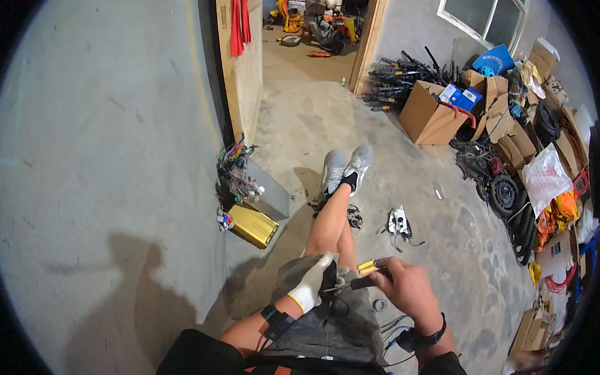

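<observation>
My left hand (308,284), in a white knit glove, is closed around a dark, flat part (329,276) held above my lap. My bare right hand (407,288) grips a screwdriver (361,282) with a dark handle. Its thin metal shaft points left and meets the dark part near the gloved fingers. A yellow and black handle-like piece (367,266) also sticks out from the right hand, and its kind is unclear. Under both hands a grey cloth (344,328) covers my lap. A small grey ring (379,305) shows at the cloth's right edge.
A white and black part with wires (398,222) lies on the floor beyond my right hand. To the left stand a gold box (253,225) and a wire bundle (235,173). Cardboard boxes (429,115) and scrap line the right wall. A doorway opens ahead.
</observation>
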`<state>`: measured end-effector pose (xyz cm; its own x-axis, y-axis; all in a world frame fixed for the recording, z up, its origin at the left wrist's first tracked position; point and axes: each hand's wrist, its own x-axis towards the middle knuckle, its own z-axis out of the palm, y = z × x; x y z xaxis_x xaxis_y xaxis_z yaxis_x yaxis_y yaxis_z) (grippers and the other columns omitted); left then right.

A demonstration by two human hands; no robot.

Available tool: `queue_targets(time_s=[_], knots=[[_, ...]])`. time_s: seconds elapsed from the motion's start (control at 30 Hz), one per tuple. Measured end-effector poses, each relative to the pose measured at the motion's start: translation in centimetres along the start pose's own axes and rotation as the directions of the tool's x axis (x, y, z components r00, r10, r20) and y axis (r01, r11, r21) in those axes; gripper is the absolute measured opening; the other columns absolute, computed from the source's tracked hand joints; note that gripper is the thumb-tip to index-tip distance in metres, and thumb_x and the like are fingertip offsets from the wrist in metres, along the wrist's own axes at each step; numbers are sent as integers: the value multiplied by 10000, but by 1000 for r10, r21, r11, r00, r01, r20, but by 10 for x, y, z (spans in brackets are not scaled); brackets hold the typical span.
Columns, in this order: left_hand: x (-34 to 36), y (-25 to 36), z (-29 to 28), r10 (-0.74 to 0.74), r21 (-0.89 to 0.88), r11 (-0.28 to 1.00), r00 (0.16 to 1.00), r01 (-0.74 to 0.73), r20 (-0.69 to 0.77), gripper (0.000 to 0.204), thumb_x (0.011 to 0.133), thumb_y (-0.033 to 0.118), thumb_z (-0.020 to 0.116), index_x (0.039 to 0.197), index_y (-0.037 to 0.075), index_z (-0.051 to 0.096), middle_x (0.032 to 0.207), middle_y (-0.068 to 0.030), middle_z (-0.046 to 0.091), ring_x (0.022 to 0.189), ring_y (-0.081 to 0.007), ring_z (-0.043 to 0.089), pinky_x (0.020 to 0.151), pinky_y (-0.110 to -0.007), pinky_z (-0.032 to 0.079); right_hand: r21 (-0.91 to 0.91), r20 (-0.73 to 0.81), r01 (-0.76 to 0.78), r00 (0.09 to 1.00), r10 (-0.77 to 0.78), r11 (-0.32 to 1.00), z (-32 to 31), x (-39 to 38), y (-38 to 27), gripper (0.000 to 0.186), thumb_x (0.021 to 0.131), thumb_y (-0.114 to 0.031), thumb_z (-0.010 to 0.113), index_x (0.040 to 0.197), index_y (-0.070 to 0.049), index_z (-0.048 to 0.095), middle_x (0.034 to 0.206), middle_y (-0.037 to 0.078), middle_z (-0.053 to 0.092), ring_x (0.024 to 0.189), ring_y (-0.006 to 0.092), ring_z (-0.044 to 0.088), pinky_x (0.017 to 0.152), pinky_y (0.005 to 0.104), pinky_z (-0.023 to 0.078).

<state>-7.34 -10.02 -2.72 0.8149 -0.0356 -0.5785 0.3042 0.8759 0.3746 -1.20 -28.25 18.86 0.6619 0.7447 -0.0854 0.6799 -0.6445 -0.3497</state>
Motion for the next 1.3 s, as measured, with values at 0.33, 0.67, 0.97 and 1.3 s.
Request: queue_targets(time_s=[0.33, 0.67, 0.97, 1.3], knots=[[-2, 3, 3, -13, -21, 1000, 997, 15, 74, 388, 1071, 475, 466, 1317, 175, 483, 998, -113, 699, 645, -191, 662, 560, -327, 556, 43, -73, 22, 997, -19, 999, -5, -2, -4, 430, 856, -172, 805, 1208, -54, 588, 905, 155, 715, 847, 326, 732, 723, 391, 566], [-3, 4, -2, 12, -47, 999, 997, -9, 70, 381, 1048, 475, 515, 1278, 174, 555, 1007, -128, 720, 648, -199, 677, 569, -337, 571, 56, -90, -16, 996, 21, 998, -2, 3, 1, 569, 877, -422, 760, 1268, -68, 548, 934, 161, 719, 848, 367, 699, 715, 432, 552], [-5, 4, 0, -45, -31, 998, 992, 49, 116, 381, 1058, 480, 488, 1273, 169, 539, 1057, -128, 721, 688, -183, 684, 604, -359, 580, 305, -100, 376, 926, -364, 875, -8, 0, 1, 456, 873, -151, 780, 1269, -75, 566, 1138, 146, 661, 976, 316, 705, 803, 401, 574], [-9, 12, 8, 9, -94, 996, 997, -2, 75, 375, 1037, 515, 525, 1160, 163, 563, 1009, -128, 689, 658, -199, 656, 553, -334, 580, 381, -124, 382, 924, -362, 842, -13, 5, -2, 481, 901, -239, 725, 1317, -77, 546, 982, 182, 683, 889, 402, 685, 761, 464, 555]])
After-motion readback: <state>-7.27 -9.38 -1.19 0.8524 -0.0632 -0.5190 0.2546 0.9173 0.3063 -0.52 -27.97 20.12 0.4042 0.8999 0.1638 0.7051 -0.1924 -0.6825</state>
